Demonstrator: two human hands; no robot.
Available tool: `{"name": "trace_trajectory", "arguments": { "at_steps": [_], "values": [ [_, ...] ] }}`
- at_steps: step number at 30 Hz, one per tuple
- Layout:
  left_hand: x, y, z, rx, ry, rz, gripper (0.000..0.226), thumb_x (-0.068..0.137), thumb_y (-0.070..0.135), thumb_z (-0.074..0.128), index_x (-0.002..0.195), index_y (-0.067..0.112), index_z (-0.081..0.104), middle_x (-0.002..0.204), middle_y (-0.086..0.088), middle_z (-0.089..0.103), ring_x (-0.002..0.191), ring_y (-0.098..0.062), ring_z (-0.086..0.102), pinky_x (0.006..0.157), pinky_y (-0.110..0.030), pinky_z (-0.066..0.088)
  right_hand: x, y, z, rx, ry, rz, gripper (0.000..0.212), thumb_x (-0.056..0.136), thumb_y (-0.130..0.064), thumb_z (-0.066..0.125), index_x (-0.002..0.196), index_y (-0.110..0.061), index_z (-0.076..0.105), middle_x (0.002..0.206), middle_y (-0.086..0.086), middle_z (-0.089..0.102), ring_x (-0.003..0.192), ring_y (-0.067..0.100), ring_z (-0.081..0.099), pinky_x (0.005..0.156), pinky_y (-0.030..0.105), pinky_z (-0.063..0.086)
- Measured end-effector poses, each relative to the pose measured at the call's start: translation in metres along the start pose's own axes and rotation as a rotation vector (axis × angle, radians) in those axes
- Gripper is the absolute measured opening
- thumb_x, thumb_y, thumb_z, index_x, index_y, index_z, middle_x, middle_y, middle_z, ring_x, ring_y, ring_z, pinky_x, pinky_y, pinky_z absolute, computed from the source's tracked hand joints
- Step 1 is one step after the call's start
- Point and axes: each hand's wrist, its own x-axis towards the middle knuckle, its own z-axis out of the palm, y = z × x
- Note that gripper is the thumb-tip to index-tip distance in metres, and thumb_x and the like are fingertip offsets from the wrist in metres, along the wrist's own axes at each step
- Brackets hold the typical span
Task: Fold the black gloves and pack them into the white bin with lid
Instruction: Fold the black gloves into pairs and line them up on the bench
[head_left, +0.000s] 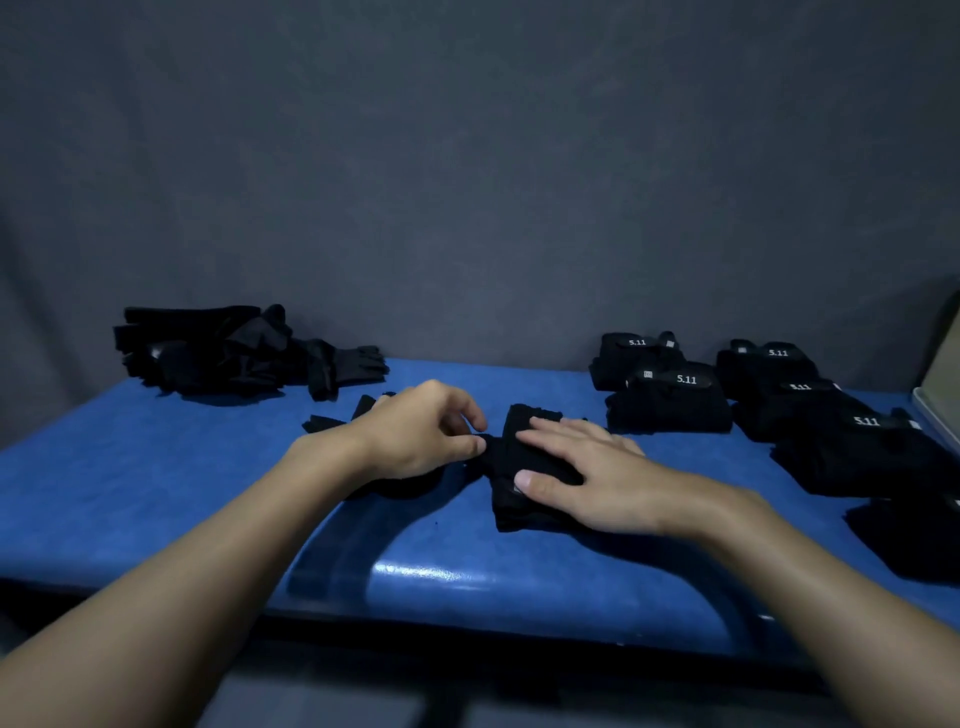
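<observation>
A black glove (506, 457) lies in the middle of the blue table (156, 467), partly folded. My right hand (587, 473) lies flat on it, fingers spread, pressing it down. My left hand (426, 428) pinches the glove's left part between thumb and forefinger. More black glove fabric (332, 420) sticks out beyond my left hand. A loose heap of black gloves (218, 351) sits at the back left. Several folded gloves with "5.11" labels (675, 395) lie at the right. A pale edge of the white bin (940, 410) shows at the far right.
A grey cloth backdrop (467, 182) hangs behind the table. The table's front edge (467, 623) runs just below my forearms. Folded gloves (857, 447) fill the right side up to the frame edge.
</observation>
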Motion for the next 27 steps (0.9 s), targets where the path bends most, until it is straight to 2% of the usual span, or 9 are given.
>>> {"name": "trace_trajectory", "arguments": {
  "at_steps": [4, 7, 11, 13, 17, 19, 22, 25, 27],
  "values": [
    [-0.002, 0.004, 0.004, 0.083, 0.046, -0.013, 0.02, 0.087, 0.044, 0.069, 0.105, 0.034, 0.067, 0.095, 0.02, 0.068, 0.101, -0.003, 0.063, 0.108, -0.045, 0.038, 0.001, 0.0, 0.001, -0.012, -0.018, 0.007, 0.064, 0.092, -0.067, 0.037, 0.15, -0.044, 0.025, 0.161, -0.023, 0.008, 0.15, 0.008, -0.004, 0.119, 0.04, -0.001],
    [-0.001, 0.004, 0.006, 0.073, 0.079, -0.013, 0.016, 0.087, 0.042, 0.07, 0.101, 0.034, 0.068, 0.093, 0.019, 0.068, 0.099, -0.003, 0.063, 0.107, -0.045, 0.039, -0.001, 0.0, 0.0, 0.027, 0.004, -0.003, 0.064, 0.092, -0.067, 0.039, 0.149, -0.044, 0.028, 0.161, -0.022, 0.011, 0.15, 0.007, -0.002, 0.12, 0.041, -0.001],
    [0.001, 0.003, 0.005, 0.021, 0.139, 0.002, 0.009, 0.084, 0.036, 0.073, 0.09, 0.035, 0.066, 0.084, 0.017, 0.068, 0.088, -0.003, 0.064, 0.102, -0.047, 0.044, -0.006, 0.0, -0.006, 0.067, 0.133, -0.04, 0.058, 0.092, -0.059, 0.048, 0.146, -0.039, 0.038, 0.157, -0.018, 0.027, 0.148, 0.007, 0.012, 0.121, 0.041, 0.009],
    [0.002, 0.003, 0.005, -0.015, 0.156, 0.01, 0.009, 0.084, 0.031, 0.073, 0.089, 0.034, 0.066, 0.079, 0.016, 0.067, 0.085, -0.004, 0.064, 0.102, -0.05, 0.045, -0.01, 0.0, -0.012, 0.094, 0.201, -0.06, 0.054, 0.091, -0.057, 0.052, 0.141, -0.038, 0.045, 0.148, -0.019, 0.04, 0.144, 0.005, 0.021, 0.118, 0.04, 0.015],
    [0.003, 0.003, 0.005, -0.036, 0.162, 0.016, 0.004, 0.087, 0.032, 0.069, 0.088, 0.035, 0.067, 0.08, 0.017, 0.07, 0.087, -0.004, 0.066, 0.102, -0.05, 0.045, -0.017, 0.013, -0.024, 0.201, 0.065, -0.086, 0.064, 0.06, -0.074, 0.065, 0.119, -0.055, 0.053, 0.127, -0.023, 0.051, 0.129, 0.005, 0.036, 0.113, 0.035, 0.032],
    [0.002, 0.006, 0.005, -0.042, 0.15, 0.008, 0.007, 0.085, 0.042, 0.069, 0.088, 0.036, 0.067, 0.081, 0.017, 0.071, 0.087, -0.004, 0.066, 0.101, -0.05, 0.045, -0.019, 0.017, -0.024, 0.234, -0.019, -0.092, 0.063, 0.056, -0.064, 0.077, 0.115, -0.055, 0.058, 0.124, -0.018, 0.052, 0.12, 0.005, 0.047, 0.103, 0.032, 0.045],
    [0.001, 0.008, 0.007, -0.036, 0.12, 0.007, 0.012, 0.084, 0.039, 0.074, 0.092, 0.033, 0.067, 0.077, 0.015, 0.069, 0.081, -0.001, 0.064, 0.101, -0.053, 0.044, -0.02, 0.017, -0.021, 0.302, -0.012, -0.133, 0.049, 0.07, -0.036, 0.084, 0.115, -0.042, 0.065, 0.118, -0.019, 0.058, 0.106, -0.001, 0.059, 0.097, 0.027, 0.049],
    [0.001, 0.009, 0.008, -0.083, 0.151, 0.036, 0.008, 0.084, 0.03, 0.073, 0.088, 0.034, 0.067, 0.072, 0.014, 0.069, 0.076, -0.004, 0.065, 0.097, -0.052, 0.048, -0.022, 0.014, -0.024, 0.376, 0.037, -0.133, 0.036, 0.075, -0.028, 0.082, 0.107, -0.036, 0.07, 0.108, -0.013, 0.067, 0.096, 0.004, 0.066, 0.092, 0.031, 0.053],
    [0.002, 0.011, 0.007, -0.159, 0.202, 0.072, 0.007, 0.082, 0.027, 0.072, 0.084, 0.032, 0.068, 0.072, 0.01, 0.07, 0.074, -0.011, 0.068, 0.089, -0.049, 0.054, -0.025, 0.013, -0.029, 0.413, 0.081, -0.137, 0.027, 0.077, -0.025, 0.082, 0.101, -0.032, 0.072, 0.102, -0.011, 0.071, 0.095, 0.003, 0.066, 0.092, 0.028, 0.052]
  ]
}}
